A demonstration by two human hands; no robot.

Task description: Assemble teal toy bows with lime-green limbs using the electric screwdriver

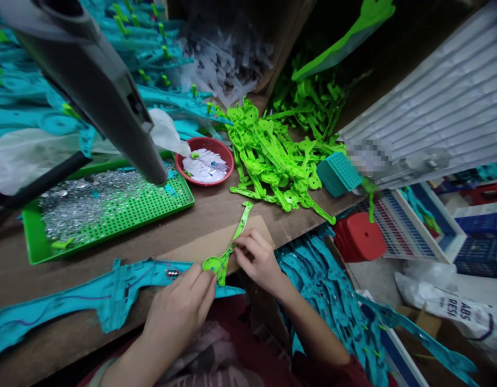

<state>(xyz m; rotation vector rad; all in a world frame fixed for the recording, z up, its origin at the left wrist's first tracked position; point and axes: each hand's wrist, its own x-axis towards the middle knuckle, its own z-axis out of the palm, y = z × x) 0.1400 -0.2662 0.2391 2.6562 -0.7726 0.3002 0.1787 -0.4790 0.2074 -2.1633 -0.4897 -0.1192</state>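
My left hand is closed on the round lower end of a lime-green plastic part at the table's front edge. The fingers of my right hand are pinched together at the middle of that part; whatever small thing lies between them is too small to make out. Thin wires run over the green part. Beside and partly beneath my left hand lies a long turquoise shell half with a purple wire and a small metal spring. A flat brown cardboard piece lies under the green part.
A green tray of small metal pieces and a red bowl of white pieces stand behind. Lime-green parts are heaped at centre back, near a turquoise basket. A grey tube hangs over the left side. Turquoise shells fill the lower right.
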